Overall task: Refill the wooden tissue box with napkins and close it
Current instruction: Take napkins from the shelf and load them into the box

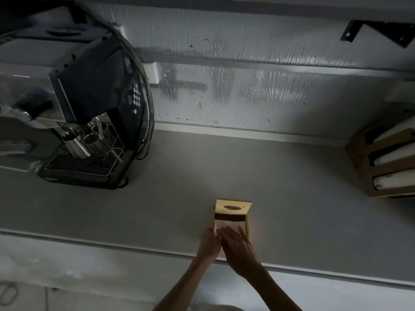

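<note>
The right hand [238,245] lay flat over the open top of the wooden tissue box [247,223], fingers straight and slightly spread, pressing down on the pale napkins [226,224] inside. The left hand [208,244] was set against the box's left wall. Blur made it impossible to tell whether its fingers curled round the wood or merely rested on it.

The box stood near the front edge of the grey counter [179,198], well apart from the espresso machine [89,108] at the far left and the wooden roll holder [381,162] at the right. Its lid [233,207], with an oval slot, stood raised at the far side of the box.

The napkins looked soft, light and springy, so they probably needed flat, even pressure rather than a pinch to seat them below the rim. The box looked stiff but light, and likely to slide on the smooth counter. A steadying hold on a side wall seemed wise. The lid was best taken by its free edge and swung down.
</note>
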A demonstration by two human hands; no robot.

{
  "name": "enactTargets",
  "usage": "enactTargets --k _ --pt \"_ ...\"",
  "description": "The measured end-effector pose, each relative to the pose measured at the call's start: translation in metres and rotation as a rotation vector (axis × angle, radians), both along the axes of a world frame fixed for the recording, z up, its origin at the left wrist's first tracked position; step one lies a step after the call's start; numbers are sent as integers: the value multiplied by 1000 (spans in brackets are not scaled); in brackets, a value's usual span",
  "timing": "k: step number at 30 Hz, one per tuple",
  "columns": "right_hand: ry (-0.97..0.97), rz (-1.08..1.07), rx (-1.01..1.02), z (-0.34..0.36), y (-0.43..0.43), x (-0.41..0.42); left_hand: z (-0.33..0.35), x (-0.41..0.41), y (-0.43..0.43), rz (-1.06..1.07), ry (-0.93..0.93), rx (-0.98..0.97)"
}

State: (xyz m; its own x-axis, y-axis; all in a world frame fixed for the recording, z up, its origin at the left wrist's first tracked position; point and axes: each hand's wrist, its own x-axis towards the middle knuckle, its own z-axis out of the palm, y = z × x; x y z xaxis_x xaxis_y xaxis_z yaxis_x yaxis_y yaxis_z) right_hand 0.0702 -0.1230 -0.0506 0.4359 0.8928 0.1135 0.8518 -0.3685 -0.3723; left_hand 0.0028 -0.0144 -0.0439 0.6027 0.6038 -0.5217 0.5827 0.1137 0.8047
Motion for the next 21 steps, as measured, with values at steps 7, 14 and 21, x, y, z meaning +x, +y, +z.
enactTargets --k 7,14,21 --pt "-27 -205 -6 8 -21 14 2 7 -4 -121 177 399" --pt "-15 -370 -48 4 -20 6 16 14 -9 -4 190 522" --pt "52 -404 -165 -6 -18 8 14 14 2 -99 266 552"
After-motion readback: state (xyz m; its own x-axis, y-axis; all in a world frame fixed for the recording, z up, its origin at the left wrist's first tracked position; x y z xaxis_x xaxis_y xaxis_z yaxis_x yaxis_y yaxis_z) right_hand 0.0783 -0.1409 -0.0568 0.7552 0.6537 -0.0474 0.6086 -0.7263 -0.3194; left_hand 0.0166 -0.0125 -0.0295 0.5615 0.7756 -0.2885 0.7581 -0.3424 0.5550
